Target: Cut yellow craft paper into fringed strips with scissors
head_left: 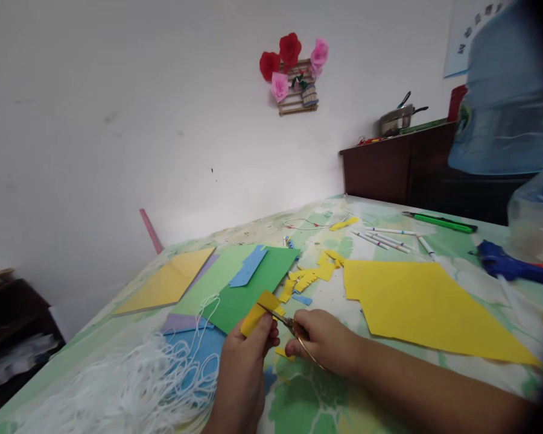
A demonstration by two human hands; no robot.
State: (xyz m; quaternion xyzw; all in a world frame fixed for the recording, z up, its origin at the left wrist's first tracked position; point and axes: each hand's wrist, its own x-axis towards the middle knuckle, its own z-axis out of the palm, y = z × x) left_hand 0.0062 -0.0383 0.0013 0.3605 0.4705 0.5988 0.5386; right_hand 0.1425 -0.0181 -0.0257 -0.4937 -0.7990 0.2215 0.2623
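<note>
My left hand (250, 361) pinches a small yellow paper piece (252, 319) between thumb and fingers. In my right hand (321, 340) is a pair of scissors (289, 323), its blades lying against the yellow piece near my left fingertips. Whether the blades are fully closed is hard to tell. Beyond my hands lie yellow scraps (305, 279) and a small blue scrap (302, 299). A large yellow sheet (416, 301) with a cut left edge rests to the right. Green sheets (248, 301) lie left of the scraps, with a blue strip (248, 267) on top.
A tangle of white string (131, 386) covers part of a blue sheet (196, 352) at front left. A yellow board (167, 280) lies behind. Right are white pens (389, 241), a green cutter (443, 222), a blue glue gun (516, 262) and a large water bottle (502, 114).
</note>
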